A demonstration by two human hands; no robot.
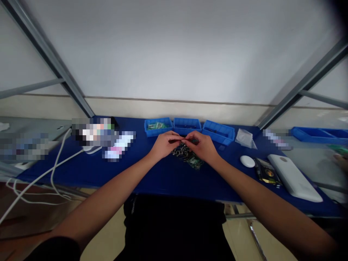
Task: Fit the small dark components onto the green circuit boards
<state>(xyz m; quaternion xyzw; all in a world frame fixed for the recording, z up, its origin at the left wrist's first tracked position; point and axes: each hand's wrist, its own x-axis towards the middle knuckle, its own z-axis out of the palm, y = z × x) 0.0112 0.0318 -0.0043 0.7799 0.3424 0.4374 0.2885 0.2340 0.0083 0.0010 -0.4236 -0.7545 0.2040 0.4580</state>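
Both hands meet at the middle of a blue table (163, 177). My left hand (164, 144) and my right hand (202, 145) have their fingers pinched together, fingertips touching, over a green circuit board (190, 156) studded with dark components. Something small and dark sits between the fingertips; I cannot make out what it is. The board lies on the table just beneath the hands, partly hidden by them.
Three blue bins (158, 126) (187, 125) (219, 131) line the back of the table; the left one holds green parts. A clear bag (245, 138), a white round object (247, 161), a dark packet (268, 172) and a white device (293, 177) lie right. White cables (54, 170) trail left. Another person's fingers (341, 159) show far right.
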